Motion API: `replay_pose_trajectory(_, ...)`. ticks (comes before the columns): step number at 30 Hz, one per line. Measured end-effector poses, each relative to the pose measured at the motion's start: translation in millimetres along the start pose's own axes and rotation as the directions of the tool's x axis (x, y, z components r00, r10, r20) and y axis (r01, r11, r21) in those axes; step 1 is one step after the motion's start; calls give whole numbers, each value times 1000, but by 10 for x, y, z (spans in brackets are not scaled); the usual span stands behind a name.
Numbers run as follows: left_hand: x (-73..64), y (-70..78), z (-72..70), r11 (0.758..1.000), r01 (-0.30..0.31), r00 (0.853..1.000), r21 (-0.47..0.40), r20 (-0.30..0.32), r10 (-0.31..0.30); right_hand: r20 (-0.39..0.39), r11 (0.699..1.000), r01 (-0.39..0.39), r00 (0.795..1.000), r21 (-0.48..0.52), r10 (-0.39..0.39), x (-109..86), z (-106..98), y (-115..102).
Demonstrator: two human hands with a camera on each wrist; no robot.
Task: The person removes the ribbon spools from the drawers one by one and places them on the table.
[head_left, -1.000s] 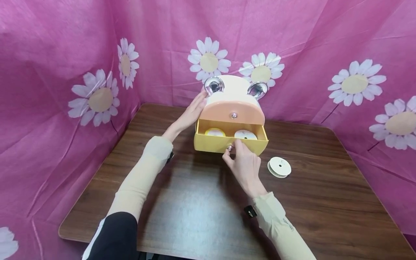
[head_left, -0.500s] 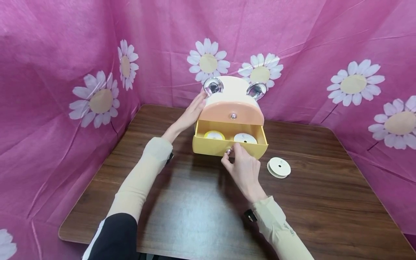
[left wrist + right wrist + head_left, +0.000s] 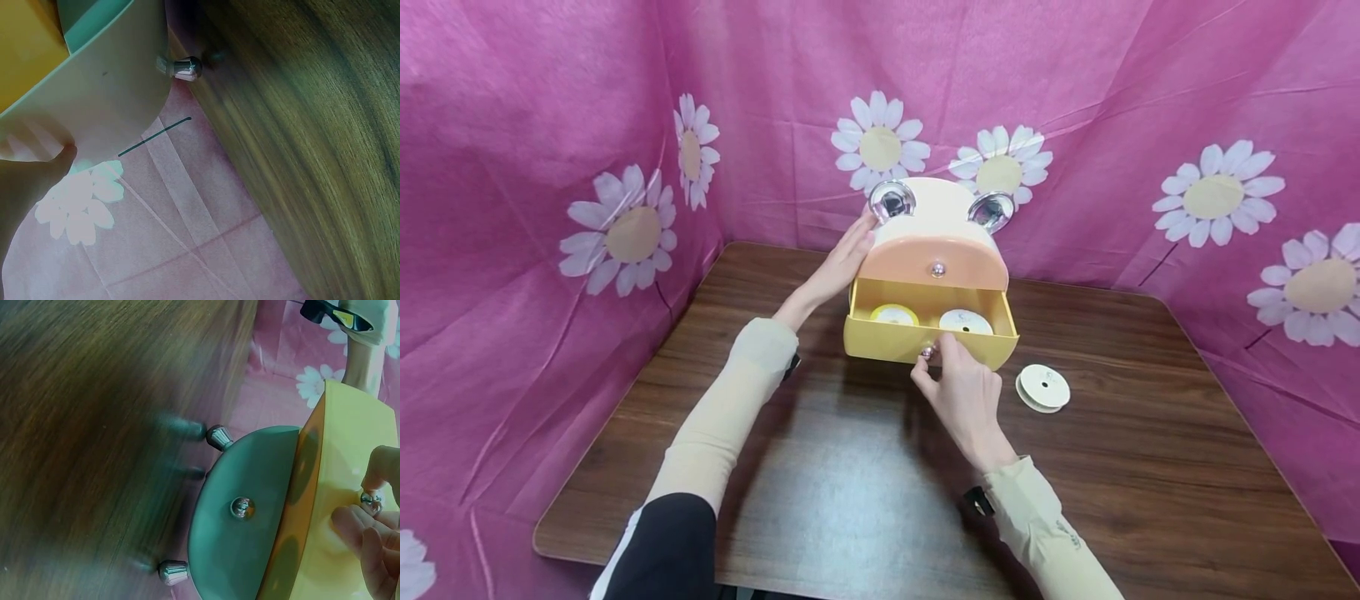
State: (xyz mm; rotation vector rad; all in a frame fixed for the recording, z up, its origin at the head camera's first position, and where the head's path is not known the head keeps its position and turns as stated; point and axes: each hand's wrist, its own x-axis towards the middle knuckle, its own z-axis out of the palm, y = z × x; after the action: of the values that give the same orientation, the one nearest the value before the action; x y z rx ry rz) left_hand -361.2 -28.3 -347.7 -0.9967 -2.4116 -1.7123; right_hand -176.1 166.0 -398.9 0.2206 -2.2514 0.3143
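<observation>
A small drawer chest (image 3: pixel 936 204) with a white top and two silver eye-like rounds stands towards the back of the table. Its yellow middle drawer (image 3: pixel 880 340) is pulled out, below a closed peach drawer (image 3: pixel 895 262). Thumb and fingers of my right hand (image 3: pixel 964 396) pinch the drawer's silver knob (image 3: pixel 371 503). Against the chest's left side lies my left hand (image 3: pixel 838 262), fingers straight; its thumb shows at the white wall in the left wrist view. Inside the drawer are a yellow-rimmed spool (image 3: pixel 893 314) and a white spool (image 3: pixel 966 320).
Right of the chest, a cream ribbon spool (image 3: pixel 1043 387) lies on the dark wood table (image 3: pixel 820 500). In the right wrist view a green drawer front (image 3: pixel 250 469) with a knob sits under the yellow one, above silver feet (image 3: pixel 174 572). A pink daisy curtain (image 3: pixel 1075 83) surrounds the table.
The yellow drawer has come slightly further out towards me, with my right hand on its knob. My left hand has stayed at the chest's side.
</observation>
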Motion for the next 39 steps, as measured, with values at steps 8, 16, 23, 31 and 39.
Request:
replay_pose_trajectory(8, 22, -88, -3, 1000, -10, 1000, 6, -10, 10, 32, 999, 33, 999, -17, -33, 23, -76, -2)
replay_pose_trajectory(16, 33, -95, 9, 1000, -13, 1000, -13, 0, 13, 54, 990, 107, 992, 94, -112, 306, -432, 19)
replay_pose_trajectory(23, 24, -71, 0, 1000, 2, 1000, 1, 4, -2, 198, 944, 116, 963, 309, -183, 803, -489, 197)
replay_pose_trajectory(31, 1, -53, -4, 1000, 10, 1000, 13, 5, -10, 504, 898, 6, 826, 439, -252, 1121, -252, 412)
replay_pose_trajectory(39, -106, 204, -37, 999, 38, 999, -14, 34, -37, 695, 901, 8, 633, 434, -340, 1239, -54, 494)
